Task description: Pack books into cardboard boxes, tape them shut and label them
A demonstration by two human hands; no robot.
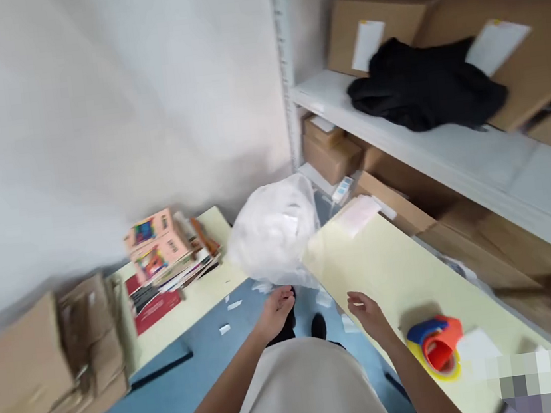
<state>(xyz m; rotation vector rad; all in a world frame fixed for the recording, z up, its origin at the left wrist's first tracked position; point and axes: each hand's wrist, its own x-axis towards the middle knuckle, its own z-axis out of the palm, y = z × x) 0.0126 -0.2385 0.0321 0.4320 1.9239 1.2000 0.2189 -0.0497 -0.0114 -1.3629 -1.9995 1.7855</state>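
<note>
My left hand point(275, 312) hangs in front of my body over the floor, its fingers loosely bent and nothing visible in it. Just beyond it a large, bulging white plastic bag point(273, 233) stands between two pale yellow tables. My right hand point(368, 314) hovers by the left edge of the right table point(357, 260), fingers apart and slightly curled, with nothing in them. Nearer to me on that table, by my right forearm, are rolls of tape point(438, 347) in red, blue and yellow.
Pink boxes point(157, 244), a red booklet point(160, 311) and papers lie on the left table point(147, 349). Flattened cardboard point(25, 378) leans at the left. Paper scraps point(225, 329) litter the blue floor. A shelf point(460, 157) at the right holds cartons and a black cloth point(422, 88).
</note>
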